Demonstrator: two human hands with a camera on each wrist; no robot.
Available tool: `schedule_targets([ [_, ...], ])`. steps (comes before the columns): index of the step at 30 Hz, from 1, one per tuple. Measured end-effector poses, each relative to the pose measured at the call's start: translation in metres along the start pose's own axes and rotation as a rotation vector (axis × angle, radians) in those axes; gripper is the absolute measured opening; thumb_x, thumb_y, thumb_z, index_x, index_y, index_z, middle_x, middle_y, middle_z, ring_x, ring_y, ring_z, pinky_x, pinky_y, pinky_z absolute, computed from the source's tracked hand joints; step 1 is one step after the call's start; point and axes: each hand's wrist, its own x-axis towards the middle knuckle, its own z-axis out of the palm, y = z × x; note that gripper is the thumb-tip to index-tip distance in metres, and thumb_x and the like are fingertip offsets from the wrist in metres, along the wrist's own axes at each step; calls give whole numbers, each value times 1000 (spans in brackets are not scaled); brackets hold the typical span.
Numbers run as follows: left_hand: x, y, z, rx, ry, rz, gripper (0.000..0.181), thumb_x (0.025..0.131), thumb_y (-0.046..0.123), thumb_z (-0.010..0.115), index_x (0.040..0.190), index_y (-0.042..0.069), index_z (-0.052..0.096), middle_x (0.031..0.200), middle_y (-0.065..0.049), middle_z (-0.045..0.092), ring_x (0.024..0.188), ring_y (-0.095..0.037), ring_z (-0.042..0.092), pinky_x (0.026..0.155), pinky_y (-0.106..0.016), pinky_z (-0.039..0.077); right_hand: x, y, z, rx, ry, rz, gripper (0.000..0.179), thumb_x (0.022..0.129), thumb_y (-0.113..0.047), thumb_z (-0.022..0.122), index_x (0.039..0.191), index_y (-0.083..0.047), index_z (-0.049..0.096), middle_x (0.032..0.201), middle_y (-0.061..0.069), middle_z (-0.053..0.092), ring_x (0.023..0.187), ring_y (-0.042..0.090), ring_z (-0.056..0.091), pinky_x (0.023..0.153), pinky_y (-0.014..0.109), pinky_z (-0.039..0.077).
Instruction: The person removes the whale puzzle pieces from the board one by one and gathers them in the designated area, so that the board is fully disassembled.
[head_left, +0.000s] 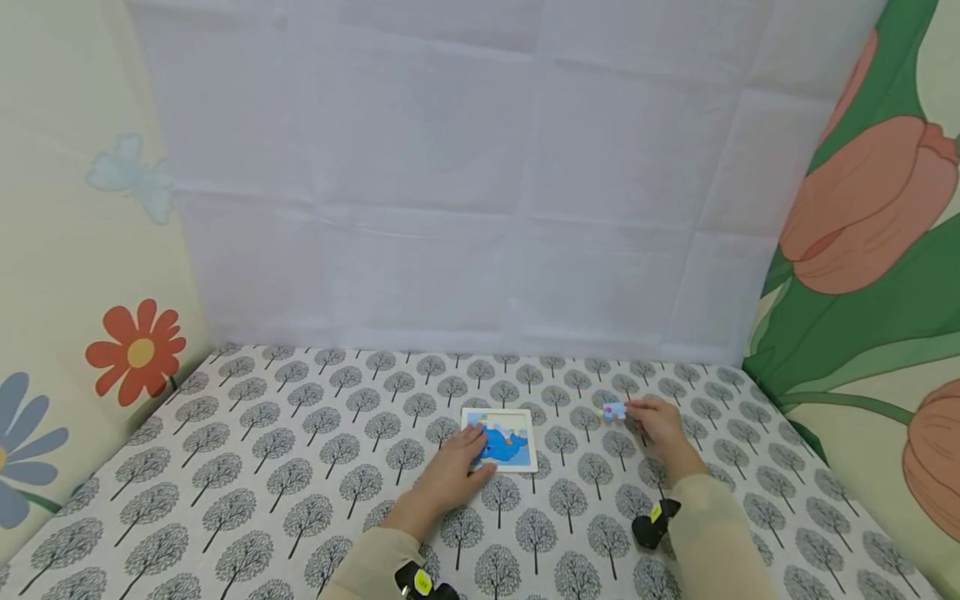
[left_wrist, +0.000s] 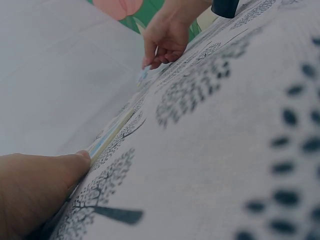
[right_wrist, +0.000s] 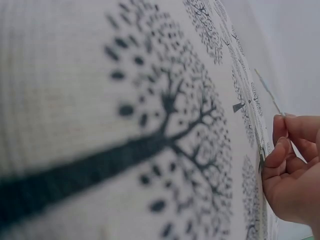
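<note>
A square jigsaw puzzle (head_left: pixel 517 448) in a white frame lies on the cloth, showing a blue whale. My left hand (head_left: pixel 452 467) rests on its left side with fingers laid over the picture; in the left wrist view the thumb (left_wrist: pixel 75 165) touches the frame's edge. To the right, my right hand (head_left: pixel 660 423) pinches a light-blue puzzle piece (head_left: pixel 614 411) with a pink spot between thumb and forefinger. The right wrist view has this piece (right_wrist: pixel 270 92) edge-on, a thin strip above the fingertips. The left hand hides part of the puzzle.
A white cloth (head_left: pixel 300 467) printed with dark trees covers the table. Behind it hangs a creased white sheet (head_left: pixel 450 183). Flower-patterned walls stand left and right. Each wrist wears a black strap with a yellow tag.
</note>
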Motion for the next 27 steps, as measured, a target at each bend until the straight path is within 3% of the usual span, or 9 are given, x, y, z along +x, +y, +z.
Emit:
schedule_targets([
  [5,0,0,0,2,0,0,51,85,26,53,121,-9,43,130,-20,36,121,-33,27,99,-45,20,3,3,1,-61,15,23,26,80,-2,57,103,9,57,69,-1,55,57,10,44,46,20,37],
  [11,0,0,0,-1,1,-4,52,85,26,53,122,-9,43,130,-20,35,122,-32,27,99,-45,20,5,7,3,-125,35,51,24,82,-5,56,103,5,58,82,5,56,63,11,45,47,18,38],
  [27,-1,1,0,4,10,-4,51,85,25,53,122,-8,43,130,-20,36,121,-32,28,99,-44,22,7,15,4,-231,52,9,22,85,-7,53,102,5,59,96,15,57,73,17,50,57,27,43],
])
